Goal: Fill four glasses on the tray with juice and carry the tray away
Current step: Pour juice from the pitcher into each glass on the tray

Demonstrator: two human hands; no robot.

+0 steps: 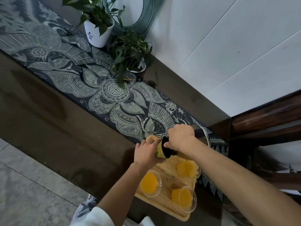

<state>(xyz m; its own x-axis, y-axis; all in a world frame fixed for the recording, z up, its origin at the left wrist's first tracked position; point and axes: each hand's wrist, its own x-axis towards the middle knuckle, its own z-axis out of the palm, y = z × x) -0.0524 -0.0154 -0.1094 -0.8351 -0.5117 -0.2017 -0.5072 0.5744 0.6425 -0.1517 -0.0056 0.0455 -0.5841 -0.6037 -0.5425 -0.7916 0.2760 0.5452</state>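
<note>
tray (169,176) of filled glasses (150,184) near juice bottle (158,151); left hand (145,154) grips its body, right hand (180,137) its cap (166,150)

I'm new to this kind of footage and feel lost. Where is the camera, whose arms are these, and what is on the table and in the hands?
There is no machine here: a person wears one wide camera on the head, so you look down along their own arms. The left hand and right hand both grip a bottle tipped on its side, the right one at its black cap. Near them a wooden tray sits on a dark table and carries three glasses of orange juice; something orange behind the left fingers may be a fourth. A patterned cloth and two potted plants lie further along.
</note>
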